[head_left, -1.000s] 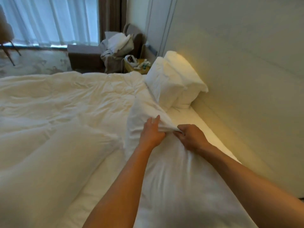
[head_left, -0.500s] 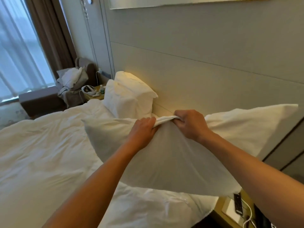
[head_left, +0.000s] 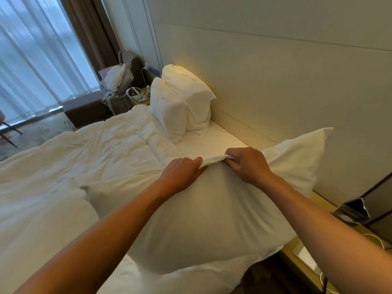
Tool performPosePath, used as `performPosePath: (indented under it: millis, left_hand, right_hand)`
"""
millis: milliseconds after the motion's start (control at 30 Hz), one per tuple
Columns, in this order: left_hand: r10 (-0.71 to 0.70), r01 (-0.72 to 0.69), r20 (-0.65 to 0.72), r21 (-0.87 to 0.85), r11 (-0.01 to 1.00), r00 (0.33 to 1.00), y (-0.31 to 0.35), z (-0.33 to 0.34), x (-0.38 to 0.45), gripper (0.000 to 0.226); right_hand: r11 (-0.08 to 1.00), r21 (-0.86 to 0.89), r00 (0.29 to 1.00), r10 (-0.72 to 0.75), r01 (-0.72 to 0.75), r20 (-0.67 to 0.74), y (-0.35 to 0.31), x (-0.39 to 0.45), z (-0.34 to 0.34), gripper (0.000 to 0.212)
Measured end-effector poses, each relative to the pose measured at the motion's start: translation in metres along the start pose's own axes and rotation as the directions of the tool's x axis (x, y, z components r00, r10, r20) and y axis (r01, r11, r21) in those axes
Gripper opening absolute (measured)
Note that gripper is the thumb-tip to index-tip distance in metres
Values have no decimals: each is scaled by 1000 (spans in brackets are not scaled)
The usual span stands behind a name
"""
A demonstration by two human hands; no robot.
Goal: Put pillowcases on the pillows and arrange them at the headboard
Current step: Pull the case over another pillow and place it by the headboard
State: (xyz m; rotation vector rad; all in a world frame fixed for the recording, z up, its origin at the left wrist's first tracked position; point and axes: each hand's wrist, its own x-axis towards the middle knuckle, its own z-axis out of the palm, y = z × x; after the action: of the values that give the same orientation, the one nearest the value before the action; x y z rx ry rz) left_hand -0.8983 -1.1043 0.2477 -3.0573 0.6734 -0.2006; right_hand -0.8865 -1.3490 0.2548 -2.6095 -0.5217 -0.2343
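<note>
— While both hands are busy, how many pillows do you count?

— Three. The near pillow [head_left: 212, 219] lies across the bed's [head_left: 53, 198] near right corner, one tip against the headboard [head_left: 275, 92]. The left hand [head_left: 182, 172] and right hand [head_left: 246, 164] each have a clenched grip on its bunched top edge. Two cased pillows [head_left: 180, 102] lean at the far end, one in front of the other.

— Anything around?

— A rumpled duvet [head_left: 84, 155] left, one nightstand surface [head_left: 307, 257] near right with a cable, and a far chair [head_left: 118, 81] heaped with linen by the curtains [head_left: 42, 49].
</note>
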Motion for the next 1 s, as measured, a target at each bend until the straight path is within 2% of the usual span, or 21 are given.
performPosePath:
  millis: [167,300,467,700,833,1000]
  left_hand:
    - [-71,71,-11,30,997,997,-28,-2,-22,38]
    - [-137,137,-8,2,991,991,-54,8,-37,36]
    - [-190,191,15,-82,978,982,-88,39,-49,36]
    - [-270,304,157,-260,917,950,-112,113,-59,26]
    - [-287,324,159,-304,896,945,-124,131,-65,22]
    - [-321,356,163,-291,888,933,-155,127,-67,23]
  right_hand:
    - [992,61,991,-116,112,64,-18,23,20,19]
    - [983,127,979,-148,130,144,-35,51,37,20]
    - [980,101,943,-195,173,269,-56,84,62,23]
    - [1000,-15,930,-11,17,367,-54,90,142,26]
    - [995,7,945,93,-101,314,-46,86,168,20]
    - [985,-94,960,161,-143,230,-31,93,167,10]
